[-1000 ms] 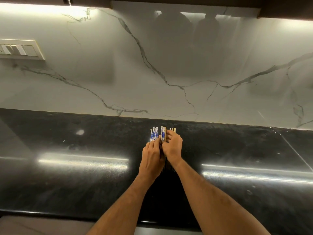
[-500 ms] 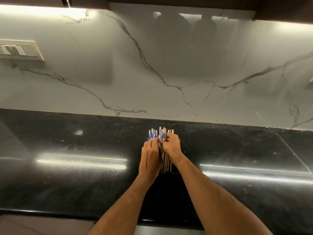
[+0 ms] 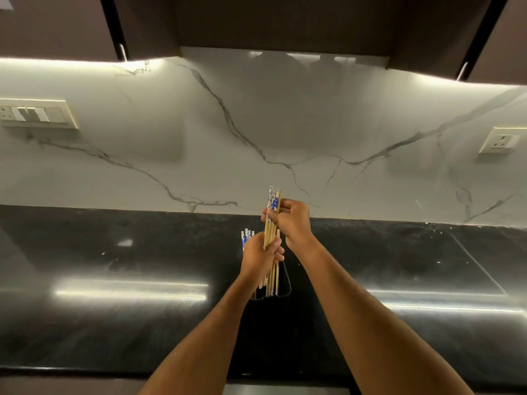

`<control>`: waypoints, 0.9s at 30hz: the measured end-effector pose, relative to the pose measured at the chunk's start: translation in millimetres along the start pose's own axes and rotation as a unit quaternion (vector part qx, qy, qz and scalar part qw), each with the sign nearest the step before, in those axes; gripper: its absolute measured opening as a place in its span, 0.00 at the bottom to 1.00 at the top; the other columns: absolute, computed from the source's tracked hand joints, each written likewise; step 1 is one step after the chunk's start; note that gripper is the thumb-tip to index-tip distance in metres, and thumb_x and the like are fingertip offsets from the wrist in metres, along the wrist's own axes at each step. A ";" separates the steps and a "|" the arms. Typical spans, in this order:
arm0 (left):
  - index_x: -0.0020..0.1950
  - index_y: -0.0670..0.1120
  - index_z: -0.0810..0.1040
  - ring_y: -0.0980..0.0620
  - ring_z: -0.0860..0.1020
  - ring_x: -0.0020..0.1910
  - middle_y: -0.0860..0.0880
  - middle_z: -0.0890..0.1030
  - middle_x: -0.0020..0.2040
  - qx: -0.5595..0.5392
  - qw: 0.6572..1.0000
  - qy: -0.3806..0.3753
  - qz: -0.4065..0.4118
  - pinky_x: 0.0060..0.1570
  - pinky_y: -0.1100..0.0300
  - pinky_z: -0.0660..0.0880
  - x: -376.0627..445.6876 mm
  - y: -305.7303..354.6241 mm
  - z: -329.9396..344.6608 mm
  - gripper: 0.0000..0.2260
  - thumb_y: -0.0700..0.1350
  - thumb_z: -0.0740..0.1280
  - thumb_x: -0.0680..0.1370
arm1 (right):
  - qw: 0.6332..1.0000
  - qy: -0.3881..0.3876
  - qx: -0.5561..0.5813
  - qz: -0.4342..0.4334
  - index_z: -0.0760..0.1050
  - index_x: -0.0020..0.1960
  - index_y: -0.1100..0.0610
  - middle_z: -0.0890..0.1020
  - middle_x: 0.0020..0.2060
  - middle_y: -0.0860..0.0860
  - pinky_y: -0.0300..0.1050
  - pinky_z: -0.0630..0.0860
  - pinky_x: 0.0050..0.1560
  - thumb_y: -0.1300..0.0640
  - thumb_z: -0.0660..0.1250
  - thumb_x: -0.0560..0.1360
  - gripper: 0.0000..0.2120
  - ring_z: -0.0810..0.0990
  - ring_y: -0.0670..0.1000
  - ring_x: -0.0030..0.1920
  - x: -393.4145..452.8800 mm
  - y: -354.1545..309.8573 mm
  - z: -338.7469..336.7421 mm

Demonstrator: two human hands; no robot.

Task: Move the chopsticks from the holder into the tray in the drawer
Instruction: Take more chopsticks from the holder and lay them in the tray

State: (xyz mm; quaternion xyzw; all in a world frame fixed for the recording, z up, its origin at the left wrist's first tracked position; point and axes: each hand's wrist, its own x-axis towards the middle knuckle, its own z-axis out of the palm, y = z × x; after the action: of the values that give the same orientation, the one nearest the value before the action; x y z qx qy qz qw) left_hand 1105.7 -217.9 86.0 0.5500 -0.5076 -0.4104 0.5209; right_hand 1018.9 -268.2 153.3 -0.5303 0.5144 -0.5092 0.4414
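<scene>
Chopsticks [image 3: 273,220]: a bundle of wooden sticks with blue-and-white tops is gripped in both hands, lower ends inside the holder; a second, shorter cluster [image 3: 247,236] is seen just left of it.
Backsplash [image 3: 256,124]: white marble with grey veins, lit from above.
Countertop [image 3: 114,295]: glossy black stone.
Holder [image 3: 273,317]: a dark container stood on the countertop, between the forearms.
Right hand [image 3: 293,220]: curled around the bundle's upper part.
Left hand [image 3: 258,259]: closed around the sticks lower down.
Switch panel [image 3: 37,114]: mounted at the left of the backsplash.
Socket [image 3: 502,139]: at the right.
</scene>
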 end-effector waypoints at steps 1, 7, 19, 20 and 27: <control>0.52 0.42 0.80 0.52 0.82 0.35 0.45 0.84 0.40 -0.009 1.000 -0.004 -0.008 0.44 0.55 0.83 -4.6 6.3 0.7 0.05 0.41 0.64 0.83 | 1.000 -0.009 0.007 -0.002 0.83 0.57 0.61 0.88 0.43 0.54 0.42 0.85 0.44 0.66 0.72 0.76 0.10 0.88 0.49 0.41 -3.9 -4.6 -4.5; 0.56 0.38 0.78 0.49 0.80 0.34 0.43 0.82 0.38 -0.080 0.992 -0.085 -0.048 0.39 0.53 0.77 -44.0 26.1 -0.8 0.12 0.41 0.57 0.86 | 0.995 -0.050 0.075 0.034 0.83 0.57 0.60 0.88 0.44 0.55 0.45 0.85 0.46 0.65 0.73 0.75 0.11 0.89 0.52 0.45 -35.4 -12.2 -33.6; 0.59 0.41 0.77 0.42 0.84 0.39 0.39 0.85 0.44 -0.099 0.986 -0.124 -0.042 0.39 0.54 0.82 -128.6 43.2 -9.5 0.10 0.43 0.58 0.86 | 0.988 0.065 0.088 0.107 0.85 0.49 0.60 0.86 0.34 0.55 0.38 0.74 0.26 0.64 0.71 0.78 0.04 0.78 0.46 0.25 -112.7 -21.3 -59.4; 0.59 0.42 0.77 0.42 0.85 0.40 0.40 0.85 0.44 -0.094 0.987 -0.124 -0.044 0.40 0.54 0.82 -134.9 42.6 -12.1 0.09 0.43 0.59 0.85 | 0.988 0.076 0.087 0.104 0.85 0.48 0.60 0.86 0.35 0.55 0.38 0.74 0.27 0.64 0.71 0.78 0.04 0.79 0.46 0.26 -119.7 -24.0 -59.6; 0.59 0.39 0.77 0.42 0.87 0.41 0.38 0.85 0.44 -0.129 0.982 -0.016 -0.137 0.38 0.55 0.83 -174.1 31.1 -42.8 0.09 0.41 0.59 0.85 | 0.963 0.191 0.176 0.072 0.84 0.46 0.58 0.82 0.32 0.54 0.38 0.78 0.28 0.60 0.74 0.76 0.01 0.78 0.48 0.28 -161.0 -59.6 -75.1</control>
State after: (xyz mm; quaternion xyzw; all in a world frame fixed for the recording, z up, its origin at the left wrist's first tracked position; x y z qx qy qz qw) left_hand 1117.9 -37.8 108.5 0.5360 -0.3783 -0.5487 0.5182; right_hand 957.6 -99.0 205.5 -0.2985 0.5287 -0.6504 0.4565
